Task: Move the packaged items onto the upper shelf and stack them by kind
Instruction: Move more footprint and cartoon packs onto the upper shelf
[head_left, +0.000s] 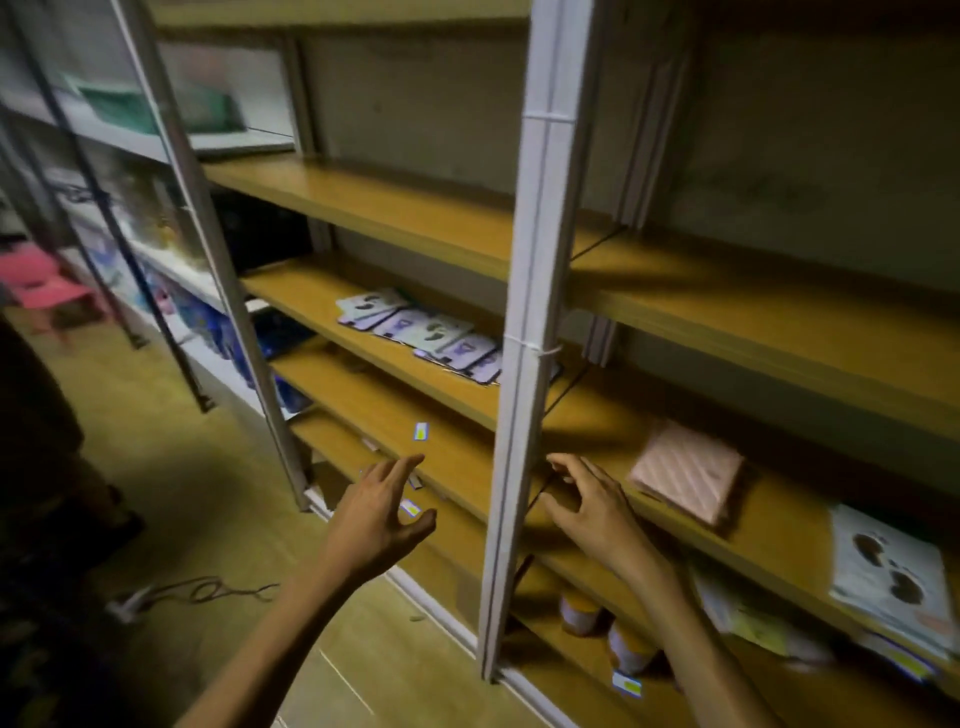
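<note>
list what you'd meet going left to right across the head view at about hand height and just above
pink chair → left hand → white upright post → right hand → pink packet → white packet with dark shapes

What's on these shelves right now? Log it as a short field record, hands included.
left hand: open, fingers spread, holding nothing
right hand: fingers loosely curled, empty, near the white post
flat packets: overlapping row on a middle shelf, left of the post
pink package: on the shelf right of the post
white packets: stacked at far right
</note>
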